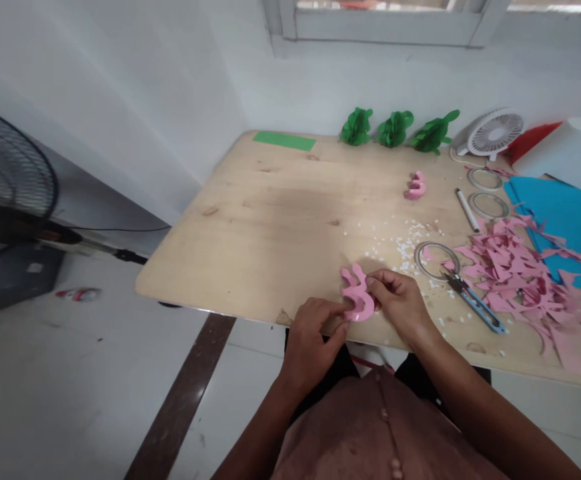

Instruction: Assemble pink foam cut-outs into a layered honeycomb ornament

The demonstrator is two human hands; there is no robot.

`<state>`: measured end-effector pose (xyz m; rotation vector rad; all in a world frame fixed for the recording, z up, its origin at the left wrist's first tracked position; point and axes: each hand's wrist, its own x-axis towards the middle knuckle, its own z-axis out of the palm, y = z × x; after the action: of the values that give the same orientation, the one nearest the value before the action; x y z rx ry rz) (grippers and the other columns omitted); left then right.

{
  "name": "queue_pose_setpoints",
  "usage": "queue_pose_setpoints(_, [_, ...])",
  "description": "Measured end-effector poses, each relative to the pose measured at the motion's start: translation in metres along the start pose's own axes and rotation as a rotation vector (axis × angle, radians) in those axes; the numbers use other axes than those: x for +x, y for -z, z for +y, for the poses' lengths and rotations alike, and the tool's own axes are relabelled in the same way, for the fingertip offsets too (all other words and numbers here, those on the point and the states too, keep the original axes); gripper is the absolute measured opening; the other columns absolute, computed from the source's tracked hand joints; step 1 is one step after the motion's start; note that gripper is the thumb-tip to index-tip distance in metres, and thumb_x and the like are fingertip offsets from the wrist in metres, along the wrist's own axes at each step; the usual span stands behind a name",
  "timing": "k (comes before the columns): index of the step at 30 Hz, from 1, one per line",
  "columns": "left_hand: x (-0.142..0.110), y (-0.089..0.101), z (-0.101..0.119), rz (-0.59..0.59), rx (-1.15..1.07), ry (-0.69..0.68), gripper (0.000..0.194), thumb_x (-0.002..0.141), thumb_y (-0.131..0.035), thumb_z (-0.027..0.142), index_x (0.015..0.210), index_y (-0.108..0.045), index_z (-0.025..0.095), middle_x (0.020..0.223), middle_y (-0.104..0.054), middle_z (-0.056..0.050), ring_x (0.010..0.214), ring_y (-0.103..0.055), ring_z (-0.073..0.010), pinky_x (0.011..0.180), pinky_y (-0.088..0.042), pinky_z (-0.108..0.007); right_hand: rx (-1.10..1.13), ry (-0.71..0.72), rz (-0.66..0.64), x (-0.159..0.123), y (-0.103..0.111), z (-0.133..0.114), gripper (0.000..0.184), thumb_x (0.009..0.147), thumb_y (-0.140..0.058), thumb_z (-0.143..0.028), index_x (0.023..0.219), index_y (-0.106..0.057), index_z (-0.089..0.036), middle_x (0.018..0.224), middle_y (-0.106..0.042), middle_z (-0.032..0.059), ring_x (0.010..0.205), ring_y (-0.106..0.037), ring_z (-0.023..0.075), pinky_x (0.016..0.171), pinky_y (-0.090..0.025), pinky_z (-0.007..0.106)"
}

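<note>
Pink paper cutout (359, 304): between the fingers of both hands, just above or on the near edge of the table (250, 247); which of the two, I cannot tell. One layer or several is also hard to make out.
Left hand (315, 328): fingers bent, pinching the cutout at its near left edge; the exact thumb contact is unclear.
Right hand (401, 301): thumb and fingers grasping the cutout's right edge, farther from the body than the left fingers' hold.
Long axis: runs from between the fingers away from the body, its rounded end near and its curled prongs at the far end, pointing slightly left.
Nearer hand: neither; both touch it, the left fingers at the rounded end, the right fingers beside the middle.
Small pink cutouts (417, 187): well beyond the right fingers, slightly to their right.
White paper bits (409, 245): scattered beyond the right fingers.
Tape roll (417, 260): near, right of the right fingers.
Thread snips (481, 307): farther right than the roll, blue handle toward the body.
Pink scraps (510, 267): heaped well right of the right fingers.
Green paper ornaments (395, 129): far beyond both hands' fingers, by the wall.
</note>
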<state>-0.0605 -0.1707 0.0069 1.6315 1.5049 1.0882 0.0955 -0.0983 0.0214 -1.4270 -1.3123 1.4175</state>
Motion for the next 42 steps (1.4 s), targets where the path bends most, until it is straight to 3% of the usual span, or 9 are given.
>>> queue_pose_setpoints(7, [0.004,0.002,-0.001,-0.078,0.048,-0.014,0.026,0.076,-0.062,0.014,0.099,-0.066,0.025,0.094,-0.069,-0.004,0.092,-0.058,-0.0238,0.085,-0.043,-0.039,-0.088,0.068,0.01,-0.001,-0.005,0.004,0.022,0.075,-0.06,-0.036,0.062,-0.062,-0.018,0.052,-0.051,-0.0029,0.048,-0.042,0.0102,0.046,-0.033,0.023])
queue_pose_setpoints(20, [0.006,0.0,-0.004,-0.101,0.146,-0.012,0.021,0.077,-0.059,0.013,0.094,-0.067,0.023,0.087,-0.068,-0.004,0.085,-0.057,-0.0232,0.077,-0.042,-0.037,-0.222,0.144,0.027,0.002,-0.009,0.006,0.02,0.078,-0.056,-0.032,0.063,-0.062,-0.019,0.06,-0.059,-0.0004,0.055,-0.049,0.0133,0.054,-0.038,0.026])
queue_pose_setpoints(29, [0.007,0.0,-0.005,-0.093,0.197,-0.043,0.021,0.078,-0.057,0.011,0.093,-0.067,0.022,0.082,-0.065,-0.004,0.083,-0.055,-0.0222,0.074,-0.043,-0.035,-0.283,0.167,0.043,-0.001,-0.011,0.006,0.019,0.079,-0.056,-0.032,0.07,-0.066,-0.019,0.06,-0.06,0.0002,0.054,-0.051,0.014,0.052,-0.036,0.025])
queue_pose_setpoints(37, [0.007,-0.001,-0.005,-0.104,0.246,-0.053,0.018,0.078,-0.057,0.01,0.089,-0.066,0.019,0.081,-0.063,-0.006,0.084,-0.053,-0.0234,0.072,-0.043,-0.036,-0.408,0.302,0.057,0.0,-0.01,0.012,0.017,0.082,-0.052,-0.025,0.073,-0.066,-0.021,0.069,-0.062,0.0021,0.059,-0.052,0.0145,0.055,-0.038,0.025])
queue_pose_setpoints(42, [0.008,-0.002,-0.003,-0.103,0.252,-0.061,0.016,0.078,-0.057,0.01,0.087,-0.066,0.019,0.081,-0.063,-0.006,0.083,-0.052,-0.0233,0.071,-0.043,-0.035,-0.463,0.292,0.056,0.0,-0.009,0.015,0.017,0.083,-0.051,-0.025,0.074,-0.065,-0.02,0.068,-0.062,0.0021,0.058,-0.053,0.0148,0.054,-0.04,0.026])
